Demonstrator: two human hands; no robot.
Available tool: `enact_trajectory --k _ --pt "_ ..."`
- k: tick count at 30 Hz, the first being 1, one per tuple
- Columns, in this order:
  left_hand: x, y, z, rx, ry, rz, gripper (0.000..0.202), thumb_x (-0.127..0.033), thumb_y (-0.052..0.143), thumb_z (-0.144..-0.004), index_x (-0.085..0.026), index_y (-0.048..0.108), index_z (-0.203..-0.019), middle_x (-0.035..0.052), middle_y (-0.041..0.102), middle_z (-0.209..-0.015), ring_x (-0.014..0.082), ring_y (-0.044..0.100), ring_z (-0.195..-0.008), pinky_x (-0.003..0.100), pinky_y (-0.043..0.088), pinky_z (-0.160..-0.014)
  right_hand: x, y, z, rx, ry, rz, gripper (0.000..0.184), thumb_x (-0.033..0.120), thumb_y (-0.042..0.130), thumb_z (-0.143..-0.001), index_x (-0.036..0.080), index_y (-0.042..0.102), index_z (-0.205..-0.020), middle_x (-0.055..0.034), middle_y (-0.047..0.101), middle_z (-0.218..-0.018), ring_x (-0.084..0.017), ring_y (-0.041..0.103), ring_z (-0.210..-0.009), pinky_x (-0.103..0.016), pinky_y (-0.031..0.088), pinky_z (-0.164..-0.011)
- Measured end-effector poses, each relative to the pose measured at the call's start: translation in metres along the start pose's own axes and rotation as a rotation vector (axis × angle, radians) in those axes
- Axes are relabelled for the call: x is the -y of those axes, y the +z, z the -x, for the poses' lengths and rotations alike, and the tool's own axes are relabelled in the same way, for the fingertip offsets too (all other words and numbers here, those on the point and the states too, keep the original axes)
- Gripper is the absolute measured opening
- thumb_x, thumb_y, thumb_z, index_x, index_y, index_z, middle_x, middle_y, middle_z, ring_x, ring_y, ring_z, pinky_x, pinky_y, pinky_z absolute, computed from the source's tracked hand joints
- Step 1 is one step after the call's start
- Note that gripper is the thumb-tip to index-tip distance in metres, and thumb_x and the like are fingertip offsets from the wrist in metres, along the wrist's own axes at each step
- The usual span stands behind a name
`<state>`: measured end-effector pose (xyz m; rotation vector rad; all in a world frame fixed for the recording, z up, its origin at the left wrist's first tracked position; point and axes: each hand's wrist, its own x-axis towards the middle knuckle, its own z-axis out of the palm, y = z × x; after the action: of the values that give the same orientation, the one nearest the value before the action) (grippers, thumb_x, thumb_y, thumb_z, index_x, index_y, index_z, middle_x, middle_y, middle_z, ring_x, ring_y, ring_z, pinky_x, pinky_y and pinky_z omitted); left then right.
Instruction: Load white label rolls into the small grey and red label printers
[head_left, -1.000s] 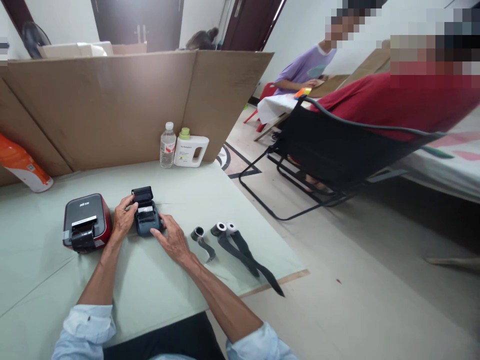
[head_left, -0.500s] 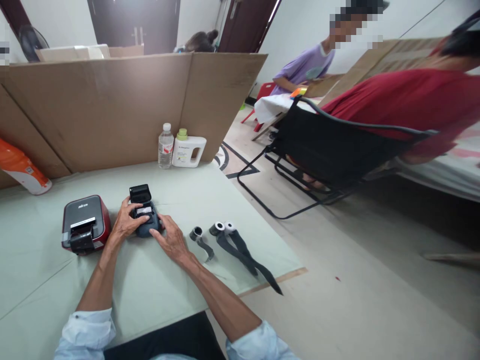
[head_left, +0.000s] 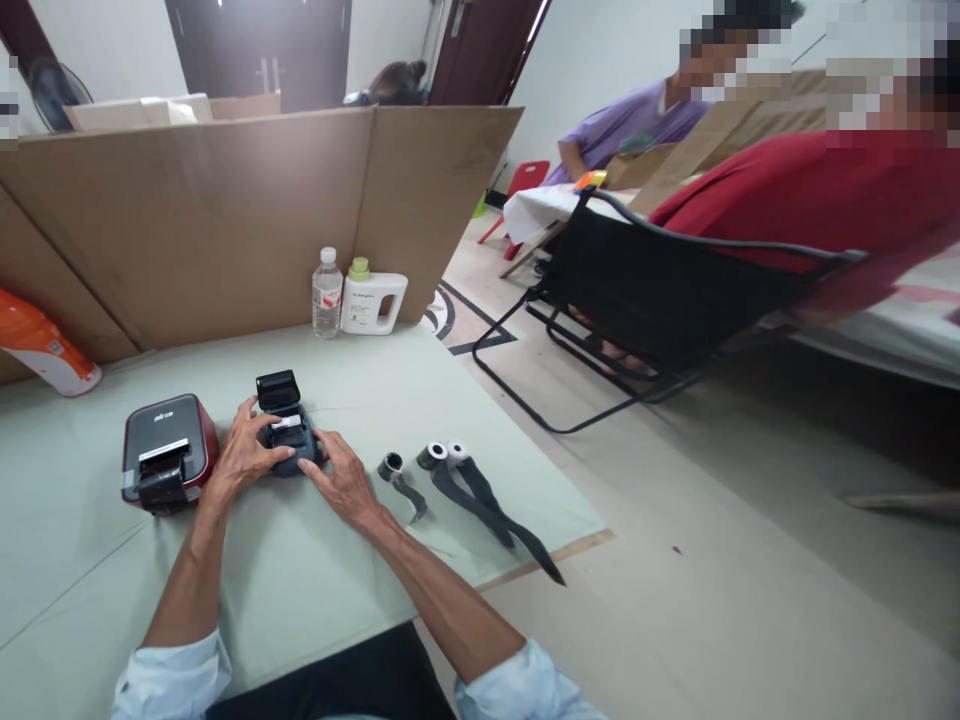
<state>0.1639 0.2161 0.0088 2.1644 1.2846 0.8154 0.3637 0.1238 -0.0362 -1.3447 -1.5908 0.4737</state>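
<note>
Both forearms reach forward (sleeves rolled), left hand [head_left: 241, 457] and right hand [head_left: 339, 480] curled inward, fingers bent.

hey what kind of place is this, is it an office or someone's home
Most likely a room in a home used as a makeshift workspace: a bed at the right, a folding chair on the tiled floor, and a cardboard screen standing round the mat where both hands hold a small printer.

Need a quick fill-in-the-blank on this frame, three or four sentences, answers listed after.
1. Both hands, left hand and right hand, rest on the small dark blue printer, whose black lid stands ____.
2. The red-and-black box printer sits on the person's ____ side of it.
3. The clear plastic water bottle stands beside a white jug with a ____ cap.
4. Both stand in front of a ____ wall.

Answers: open; left; green; cardboard
</note>
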Motion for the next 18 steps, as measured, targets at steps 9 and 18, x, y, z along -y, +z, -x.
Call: enact_trajectory --k 9,18 --pt "-0.009 -0.007 0.000 -0.045 0.096 -0.136 0.012 -0.031 0.074 -0.087 -0.023 0.081 -0.093 0.0115 0.057 -0.136 0.0329 0.059 -0.129 0.053 0.051 -0.113 -0.006 0.003 0.001 -0.025 -0.002 -0.039 0.045 0.035 0.065 -0.097 0.021 0.059 -0.140 -0.0102 0.068 -0.116 -0.022 0.065 -0.093 -0.038 0.057 -0.091" --pt "-0.006 0.007 -0.002 -0.113 0.111 -0.078 0.021 -0.032 0.063 -0.098 -0.021 0.079 -0.091 0.0135 0.058 -0.142 0.0303 0.061 -0.125 0.053 0.050 -0.113 -0.005 0.000 -0.007 -0.035 -0.088 -0.022 0.040 0.026 0.064 -0.096 0.022 0.063 -0.135 -0.0119 0.066 -0.122 -0.024 0.065 -0.100 -0.042 0.057 -0.097"
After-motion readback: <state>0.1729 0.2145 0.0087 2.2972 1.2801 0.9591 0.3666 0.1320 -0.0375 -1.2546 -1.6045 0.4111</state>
